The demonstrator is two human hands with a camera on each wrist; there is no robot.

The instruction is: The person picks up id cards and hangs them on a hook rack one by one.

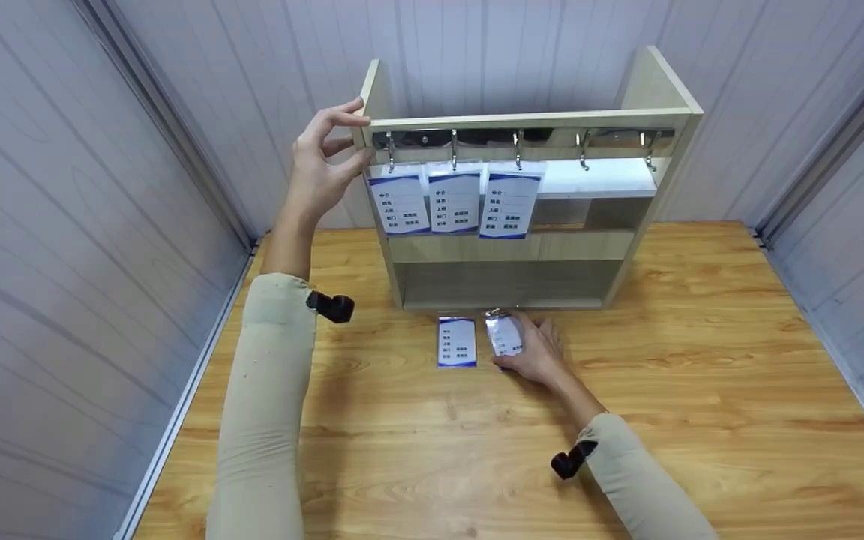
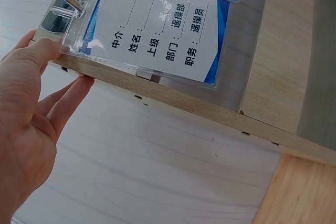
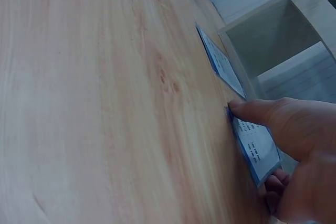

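The badge holder point(image 1: 505, 334) lay on the desk point(image 1: 702, 375) just in front of the wooden rack, and the person's right hand point(image 1: 535, 352) was on it, thumb along its near edge and fingers curling beneath, lifting that edge off the wood. I judged this to be the pick-up step, the card pinched but not yet clear of the desk. Just beside it to the left, a second badge holder point(image 1: 456, 342) lay flat and untouched. Beyond them stood the wooden rack point(image 1: 529, 195), a small open-shelved unit with a row of metal hooks point(image 1: 518, 146) under its top rail. Three badge holders point(image 1: 453, 201) already hung side by side from the left three hooks; the two hooks to the right were bare. The left hand point(image 1: 321, 169) was raised to the rack's upper left corner, fingers fairly straight and resting against the edge, steadying it rather than clutching anything. The next move, as I read it, would call for raising the card to the fourth hook and threading its clip hole over the tip.
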